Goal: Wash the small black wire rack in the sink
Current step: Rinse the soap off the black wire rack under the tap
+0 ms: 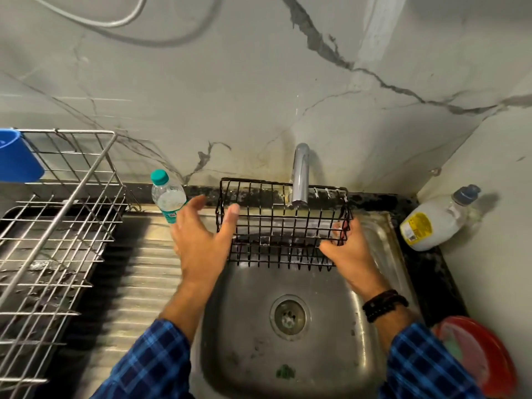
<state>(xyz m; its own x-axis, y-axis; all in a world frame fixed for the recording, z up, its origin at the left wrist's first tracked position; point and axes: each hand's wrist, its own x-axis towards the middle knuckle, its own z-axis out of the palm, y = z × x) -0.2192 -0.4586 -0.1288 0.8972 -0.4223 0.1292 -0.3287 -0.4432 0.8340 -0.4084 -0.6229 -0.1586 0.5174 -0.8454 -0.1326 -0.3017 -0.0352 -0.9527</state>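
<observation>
The small black wire rack (pixel 283 223) hangs over the back of the steel sink (pixel 290 355), directly under the chrome tap (pixel 300 175). White foam clings to some of its wires. My right hand (pixel 349 251) grips the rack's lower right corner, fingers curled through the wires. My left hand (pixel 201 240) is spread with straight fingers at the rack's left end; its thumb lies against the left side wires. Whether water runs from the tap I cannot tell.
A clear water bottle (pixel 168 197) with a teal cap stands behind my left hand. A large silver dish rack (pixel 57 223) fills the drainboard at left, a blue cup (pixel 17 156) on it. A white soap bottle (pixel 434 223) lies right; a red bowl (pixel 483 358) sits front right.
</observation>
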